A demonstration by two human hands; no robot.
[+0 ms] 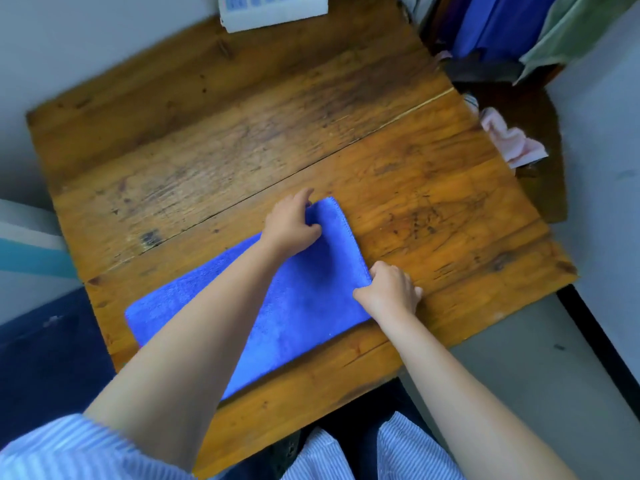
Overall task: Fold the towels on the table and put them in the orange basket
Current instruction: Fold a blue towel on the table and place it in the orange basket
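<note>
A blue towel (304,299) lies flat in a long strip on the wooden table (242,133), near its front edge. My left hand (291,223) pinches the towel's far right corner, fingers closed on the cloth. My right hand (389,289) grips the near right corner at the towel's right edge. My left forearm crosses over the middle of the towel and hides part of it. No orange basket is in view.
A white box (273,10) sits at the table's back edge. Pink cloth (512,142) lies on a dark chair to the right of the table, and blue and green fabrics (512,26) hang behind it. A wall is on the left.
</note>
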